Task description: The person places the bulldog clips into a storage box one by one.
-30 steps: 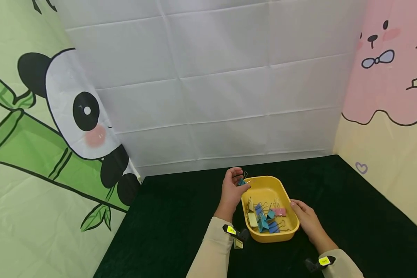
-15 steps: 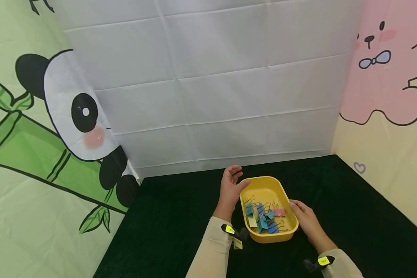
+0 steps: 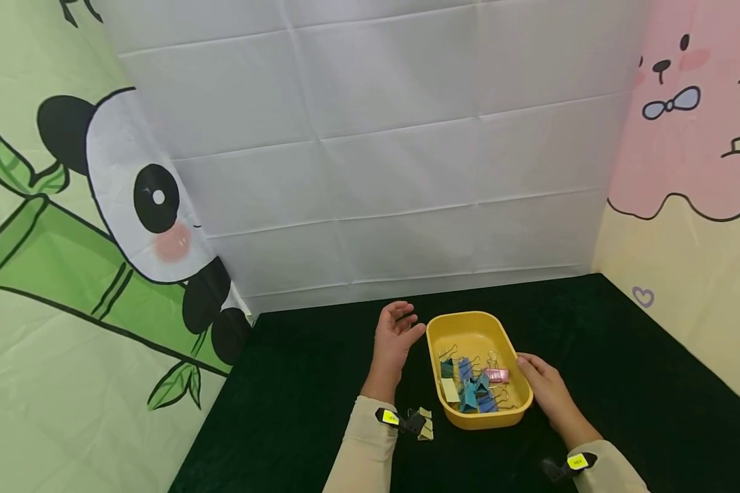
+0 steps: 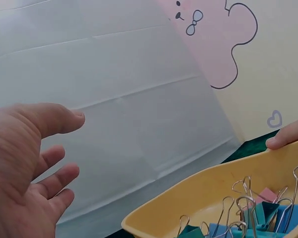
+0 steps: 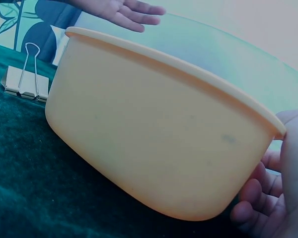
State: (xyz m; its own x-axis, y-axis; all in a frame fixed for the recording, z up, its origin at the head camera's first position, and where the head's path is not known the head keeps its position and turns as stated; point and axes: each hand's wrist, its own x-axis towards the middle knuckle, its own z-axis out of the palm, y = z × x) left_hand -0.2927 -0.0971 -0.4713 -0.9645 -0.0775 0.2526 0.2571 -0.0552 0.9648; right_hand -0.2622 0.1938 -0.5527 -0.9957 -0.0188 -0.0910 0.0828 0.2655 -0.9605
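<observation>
My left hand [image 3: 392, 350] is held in the air just left of the yellow plastic box [image 3: 469, 419], fingers loosely spread and holding nothing. On the box's right side my right hand [image 3: 549, 394] grips the wall, thumb over the rim and fingers curled outside, as the right wrist view shows. Several binder clips lie inside: a dark teal one [image 3: 447, 369], a pale yellow one [image 3: 449, 390], a pink one [image 3: 497, 375], and blue and teal ones piled together. Another pale yellow binder clip [image 5: 27, 82] sits on the cloth left of the box, close to my left wrist.
A dark green cloth [image 3: 308, 411] covers the table. Behind it hangs a creased white sheet [image 3: 395, 171]. Printed side panels flank the table, with a panda [image 3: 117, 219] at left and a pink bear [image 3: 684, 157] at right.
My left hand let go of a teal binder clip, which now lies in the box, then moved left off the rim. The right hand keeps its grip on the box.
</observation>
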